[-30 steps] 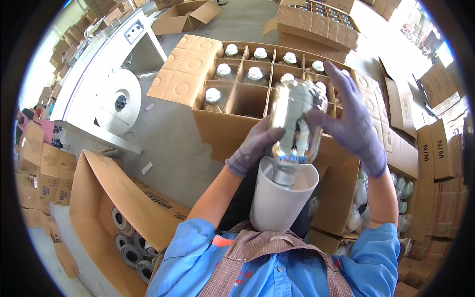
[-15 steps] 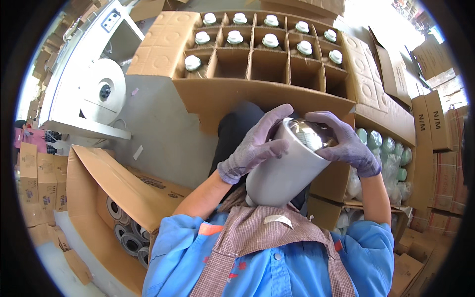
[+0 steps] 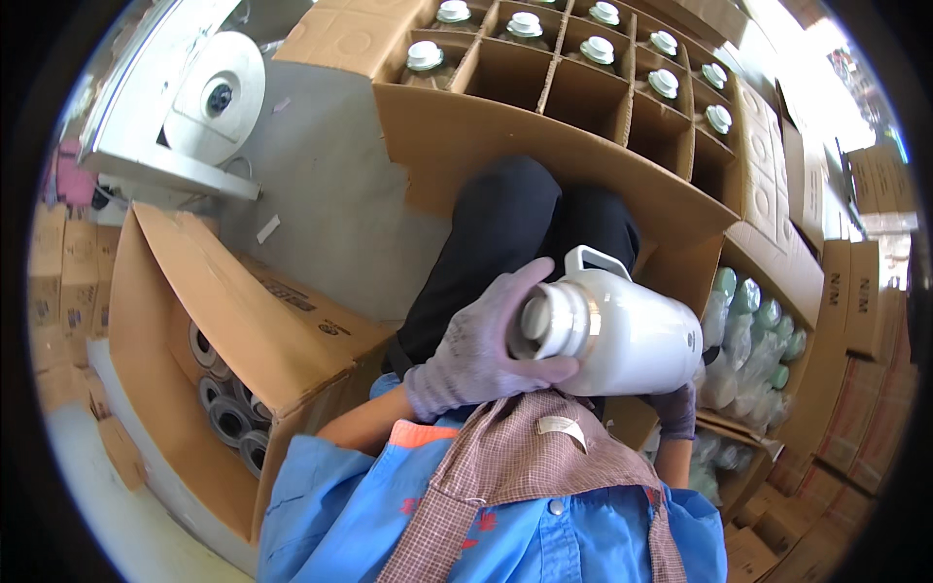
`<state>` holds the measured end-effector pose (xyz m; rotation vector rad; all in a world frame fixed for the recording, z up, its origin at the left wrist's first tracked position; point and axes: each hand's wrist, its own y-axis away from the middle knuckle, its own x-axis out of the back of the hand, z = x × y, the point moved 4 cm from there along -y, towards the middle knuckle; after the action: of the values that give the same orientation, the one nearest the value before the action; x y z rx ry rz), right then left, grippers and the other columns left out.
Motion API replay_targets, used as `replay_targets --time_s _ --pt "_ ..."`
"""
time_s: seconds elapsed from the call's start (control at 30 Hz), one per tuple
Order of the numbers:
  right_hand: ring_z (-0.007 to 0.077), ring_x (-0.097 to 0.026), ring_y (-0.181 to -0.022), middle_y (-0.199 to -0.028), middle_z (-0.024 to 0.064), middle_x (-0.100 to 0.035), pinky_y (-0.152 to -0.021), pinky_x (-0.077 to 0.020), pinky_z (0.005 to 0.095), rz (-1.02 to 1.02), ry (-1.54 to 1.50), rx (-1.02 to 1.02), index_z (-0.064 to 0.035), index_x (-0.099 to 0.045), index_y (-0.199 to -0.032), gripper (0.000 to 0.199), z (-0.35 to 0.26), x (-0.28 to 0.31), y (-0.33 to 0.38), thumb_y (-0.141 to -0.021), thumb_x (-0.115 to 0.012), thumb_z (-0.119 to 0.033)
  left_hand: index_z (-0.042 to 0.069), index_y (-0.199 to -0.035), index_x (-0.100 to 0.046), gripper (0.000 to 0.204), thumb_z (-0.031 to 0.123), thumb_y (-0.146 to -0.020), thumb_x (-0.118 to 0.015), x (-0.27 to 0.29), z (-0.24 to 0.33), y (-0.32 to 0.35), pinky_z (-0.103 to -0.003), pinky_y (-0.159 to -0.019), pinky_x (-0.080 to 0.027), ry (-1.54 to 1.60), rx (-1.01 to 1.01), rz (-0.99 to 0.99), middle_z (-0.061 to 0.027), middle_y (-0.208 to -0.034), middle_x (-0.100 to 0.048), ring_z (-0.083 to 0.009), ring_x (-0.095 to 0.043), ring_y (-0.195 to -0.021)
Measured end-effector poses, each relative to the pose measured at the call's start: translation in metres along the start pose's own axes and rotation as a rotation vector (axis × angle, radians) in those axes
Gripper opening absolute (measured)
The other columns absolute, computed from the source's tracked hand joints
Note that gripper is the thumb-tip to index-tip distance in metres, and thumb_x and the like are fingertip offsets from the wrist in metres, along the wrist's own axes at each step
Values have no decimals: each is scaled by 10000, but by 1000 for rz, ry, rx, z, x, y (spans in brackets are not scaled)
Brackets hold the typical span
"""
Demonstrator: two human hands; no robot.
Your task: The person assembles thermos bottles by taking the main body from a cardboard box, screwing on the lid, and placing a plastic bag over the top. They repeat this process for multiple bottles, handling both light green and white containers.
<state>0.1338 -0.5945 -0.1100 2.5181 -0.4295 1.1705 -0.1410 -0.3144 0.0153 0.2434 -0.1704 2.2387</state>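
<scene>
A white thermos jug (image 3: 637,335) with a loop handle lies tilted on its side in front of my apron, its neck to the left and its base to the right. My gloved left hand (image 3: 483,340) is wrapped round the neck, thumb and fingers on either side of the pale stopper. At the base end my gloved right hand (image 3: 674,408) supports the jug from beneath; its fingers are mostly hidden behind the body. Beyond my knees stands a divided carton (image 3: 466,121), where several white-capped flasks (image 3: 425,56) fill some cells; several front cells hold none.
To the left, an open carton (image 3: 185,408) holds grey cylindrical parts (image 3: 231,420). A white machine with a reel (image 3: 219,97) stands at the back left. On the right, another carton holds green-topped, plastic-wrapped items (image 3: 763,335), with stacked boxes (image 3: 855,291) beyond.
The jug has turned from showing its shiny silver end upward to lying sideways with neck and handle visible. My left hand now grips the neck; my right hand has gone down to the base.
</scene>
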Motion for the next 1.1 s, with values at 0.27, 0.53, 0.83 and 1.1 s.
replay_targets --time_s 0.27,0.53,0.83,1.1 --pt "209 -521 -1264 -1373 70 -554 -1065 -409 354 -1 111 151 -97 -487 -1384 515 -37 1 -11 -924 -590 -304 15 -1330 -458 888 525 -699 -819 0 11 -29 -365 -878 -513 -99 -88 49 -162 -1088 -592 -295 -625 -1021" --pt "241 -454 -1308 -1416 87 -484 -1099 -361 380 -78 -296 -188 -70 -397 -1432 583 11 -9 -10 -920 -566 -292 25 -1314 -473 852 514 -708 -817 1 11 -34 -367 -869 -519 -64 -134 114 -155 -1083 -595 -288 -631 -1006" --pt "224 -490 -1249 -1352 97 -522 -1055 -392 362 40 -412 -241 -44 -432 -1402 536 -3 -2 -36 -928 -565 -257 23 -1295 -469 824 479 -708 -826 5 5 -40 -371 -870 -513 -48 -188 102 -161 -1096 -587 -302 -625 -1007" --pt "210 -523 -1196 -1294 106 -556 -1016 -419 346 237 -513 -323 -21 -463 -1376 496 -32 22 -58 -935 -565 -225 33 -1298 -472 803 424 -696 -832 -1 -2 -34 -367 -879 -497 37 -273 61 -163 -1119 -584 -321 -615 -1003"
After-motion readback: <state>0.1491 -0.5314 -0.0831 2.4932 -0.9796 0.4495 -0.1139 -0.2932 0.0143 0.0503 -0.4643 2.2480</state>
